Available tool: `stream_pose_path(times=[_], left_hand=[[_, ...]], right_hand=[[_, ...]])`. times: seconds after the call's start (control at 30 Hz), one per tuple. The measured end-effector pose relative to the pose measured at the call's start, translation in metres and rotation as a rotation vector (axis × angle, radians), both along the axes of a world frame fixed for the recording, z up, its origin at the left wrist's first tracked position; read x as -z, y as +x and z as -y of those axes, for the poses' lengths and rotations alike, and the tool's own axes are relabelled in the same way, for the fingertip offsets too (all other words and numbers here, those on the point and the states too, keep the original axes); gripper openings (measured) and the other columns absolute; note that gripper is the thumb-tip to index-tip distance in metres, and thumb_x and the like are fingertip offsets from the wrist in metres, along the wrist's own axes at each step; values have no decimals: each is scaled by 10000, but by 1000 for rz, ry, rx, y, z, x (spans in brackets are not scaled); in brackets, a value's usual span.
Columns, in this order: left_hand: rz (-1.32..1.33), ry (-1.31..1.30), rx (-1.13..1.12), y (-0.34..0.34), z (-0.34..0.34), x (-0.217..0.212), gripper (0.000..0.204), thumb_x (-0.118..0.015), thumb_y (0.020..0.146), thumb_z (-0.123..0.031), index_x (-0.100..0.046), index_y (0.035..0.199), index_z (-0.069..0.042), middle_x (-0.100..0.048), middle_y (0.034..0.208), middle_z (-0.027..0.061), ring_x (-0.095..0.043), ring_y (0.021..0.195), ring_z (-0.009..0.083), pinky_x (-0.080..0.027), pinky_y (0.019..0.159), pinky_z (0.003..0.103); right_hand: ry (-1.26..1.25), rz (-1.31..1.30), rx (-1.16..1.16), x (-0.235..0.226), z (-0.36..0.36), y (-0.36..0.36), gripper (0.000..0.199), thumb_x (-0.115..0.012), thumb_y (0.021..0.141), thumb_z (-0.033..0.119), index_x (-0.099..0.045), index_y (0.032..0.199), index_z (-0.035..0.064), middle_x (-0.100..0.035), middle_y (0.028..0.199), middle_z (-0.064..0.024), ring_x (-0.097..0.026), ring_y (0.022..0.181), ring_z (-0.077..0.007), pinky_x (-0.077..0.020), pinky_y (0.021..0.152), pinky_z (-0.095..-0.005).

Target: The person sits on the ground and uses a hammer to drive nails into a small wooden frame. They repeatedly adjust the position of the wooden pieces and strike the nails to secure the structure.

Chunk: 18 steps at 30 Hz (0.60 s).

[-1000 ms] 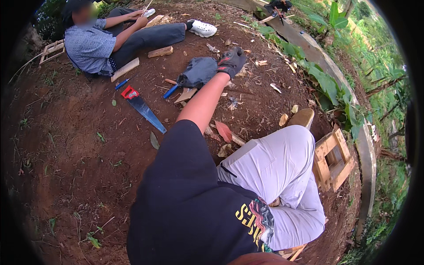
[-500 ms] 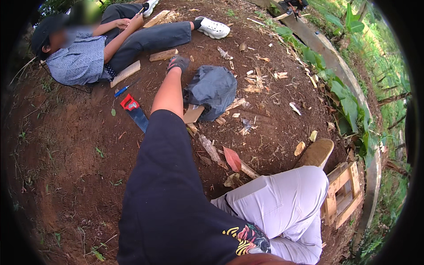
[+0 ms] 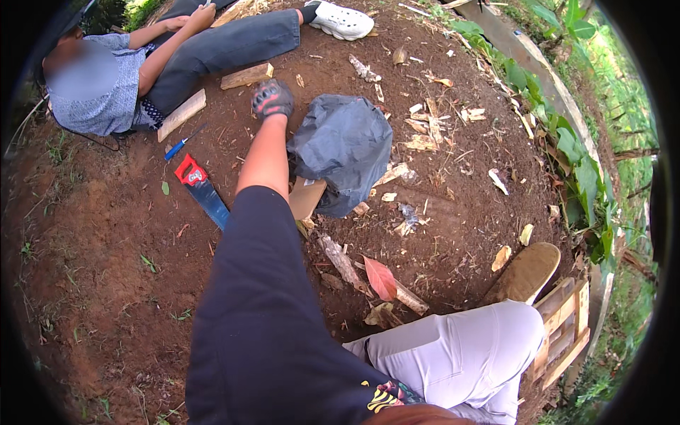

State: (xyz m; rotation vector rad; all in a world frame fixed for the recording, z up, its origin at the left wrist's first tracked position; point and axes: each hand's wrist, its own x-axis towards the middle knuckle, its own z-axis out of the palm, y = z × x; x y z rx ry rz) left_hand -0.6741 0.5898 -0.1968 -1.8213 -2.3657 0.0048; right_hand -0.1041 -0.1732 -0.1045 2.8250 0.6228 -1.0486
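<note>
My left hand (image 3: 272, 98) wears a black and red glove and is stretched far out over the bare soil. It hovers between a short wooden block (image 3: 246, 76) and a crumpled dark grey plastic bag (image 3: 343, 149). I see only its back, with the fingers curled downward, so whether it holds anything is hidden. My right hand is out of view. A red-handled handsaw (image 3: 202, 188) lies on the soil left of my arm.
A seated person (image 3: 106, 78) with outstretched legs is at the top left, a flat plank (image 3: 181, 115) beside them. A blue-handled tool (image 3: 177, 147), wood scraps (image 3: 340, 261) and a red leaf (image 3: 380, 278) litter the ground. A wooden crate (image 3: 563, 333) stands by my knee.
My left hand has swung left from above the grey bag to the soil near the wooden block. The view has shifted closer to the ground.
</note>
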Motion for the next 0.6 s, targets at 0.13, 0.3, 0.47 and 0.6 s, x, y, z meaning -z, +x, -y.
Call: stream_pose_path(times=[0.13, 0.3, 0.47, 0.6], left_hand=[[85, -23, -151, -31, -31, -6, 461, -540, 1029, -333, -680, 1401, -99, -662, 1437, 193, -617, 1363, 377, -496, 1113, 526], [-281, 305, 278, -42, -31, 32, 647, -556, 993, -235, -461, 1619, -106, -439, 1685, 156, -401, 1572, 331, -325, 1272, 528], [-167, 161, 305, -50, -46, 32, 671, -532, 991, -221, -437, 1644, -101, -425, 1704, 157, -385, 1587, 343, -318, 1290, 515], [-195, 81, 227, -57, -48, 31, 686, -499, 1006, -254, -403, 1669, -108, -402, 1721, 170, -358, 1608, 354, -295, 1313, 499]], right_hand=[[-47, -10, 10, 1, 8, 6, 773, -718, 888, 649, -698, 1346, 28, -716, 1352, -258, -693, 1226, -445, -554, 1027, -527], [-111, -8, -12, -1, 16, 20, 763, -719, 887, 644, -702, 1338, 30, -717, 1349, -257, -694, 1225, -444, -555, 1026, -527], [-151, 2, 12, -2, 26, 17, 753, -719, 887, 640, -707, 1331, 31, -719, 1347, -256, -695, 1223, -443, -556, 1024, -527], [-164, -10, 40, -2, 40, 12, 745, -720, 887, 636, -710, 1325, 33, -720, 1345, -255, -695, 1222, -442, -557, 1023, -527]])
